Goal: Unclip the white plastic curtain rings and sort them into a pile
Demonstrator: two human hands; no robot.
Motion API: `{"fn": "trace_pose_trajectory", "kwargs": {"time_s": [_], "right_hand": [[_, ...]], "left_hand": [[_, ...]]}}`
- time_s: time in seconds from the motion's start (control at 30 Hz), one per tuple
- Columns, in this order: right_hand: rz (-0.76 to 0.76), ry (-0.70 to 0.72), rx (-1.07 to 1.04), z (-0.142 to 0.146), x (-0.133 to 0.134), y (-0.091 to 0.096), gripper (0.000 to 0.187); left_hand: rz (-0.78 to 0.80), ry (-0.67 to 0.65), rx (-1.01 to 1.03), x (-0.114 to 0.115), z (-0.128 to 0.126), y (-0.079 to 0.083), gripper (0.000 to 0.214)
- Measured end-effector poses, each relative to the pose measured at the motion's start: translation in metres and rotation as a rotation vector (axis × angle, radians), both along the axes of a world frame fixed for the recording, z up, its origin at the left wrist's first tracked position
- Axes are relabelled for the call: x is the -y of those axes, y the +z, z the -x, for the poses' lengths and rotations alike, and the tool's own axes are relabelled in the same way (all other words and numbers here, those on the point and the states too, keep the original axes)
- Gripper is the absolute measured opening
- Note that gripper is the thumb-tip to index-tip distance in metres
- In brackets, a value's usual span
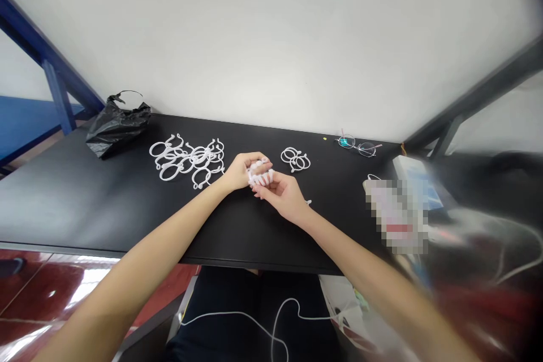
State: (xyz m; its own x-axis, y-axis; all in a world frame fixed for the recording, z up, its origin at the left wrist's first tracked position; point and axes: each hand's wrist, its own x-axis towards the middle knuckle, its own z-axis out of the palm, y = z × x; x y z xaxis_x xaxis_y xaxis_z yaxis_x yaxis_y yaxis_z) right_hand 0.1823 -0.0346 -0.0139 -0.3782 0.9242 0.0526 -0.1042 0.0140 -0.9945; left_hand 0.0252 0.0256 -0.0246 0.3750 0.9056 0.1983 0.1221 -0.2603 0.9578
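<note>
Both of my hands meet over the middle of a black table [85, 203]. My left hand [242, 171] is curled round a small white plastic ring piece [259, 172]. My right hand [283, 192] pinches the same white piece from the right, fingers closed on it. A heap of several white plastic rings [189, 159] lies just left of my hands. A smaller cluster of white rings [295, 159] lies just behind and to the right.
A crumpled black plastic bag [117, 124] sits at the back left. Eyeglasses [357, 146] lie at the back right by the white wall. A blurred-out box [397, 212] and cables lie at the right. A white cord [275, 317] hangs below the table's front edge.
</note>
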Motion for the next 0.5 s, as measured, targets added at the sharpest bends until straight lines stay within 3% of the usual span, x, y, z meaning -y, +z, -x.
{"fn": "trace_pose_trajectory", "kwargs": {"time_s": [0.17,0.33,0.5], "right_hand": [[-0.017,0.015,-0.016,-0.002,-0.001,-0.002,0.029],[0.047,0.047,-0.058,-0.006,-0.008,0.004,0.031],[0.087,-0.043,-0.063,-0.012,-0.017,0.008,0.037]], "left_hand": [[0.025,0.035,-0.012,-0.001,-0.001,0.003,0.028],[-0.048,0.025,-0.019,0.0,-0.005,0.003,0.025],[-0.189,0.136,-0.254,-0.006,0.016,0.018,0.022]]}}
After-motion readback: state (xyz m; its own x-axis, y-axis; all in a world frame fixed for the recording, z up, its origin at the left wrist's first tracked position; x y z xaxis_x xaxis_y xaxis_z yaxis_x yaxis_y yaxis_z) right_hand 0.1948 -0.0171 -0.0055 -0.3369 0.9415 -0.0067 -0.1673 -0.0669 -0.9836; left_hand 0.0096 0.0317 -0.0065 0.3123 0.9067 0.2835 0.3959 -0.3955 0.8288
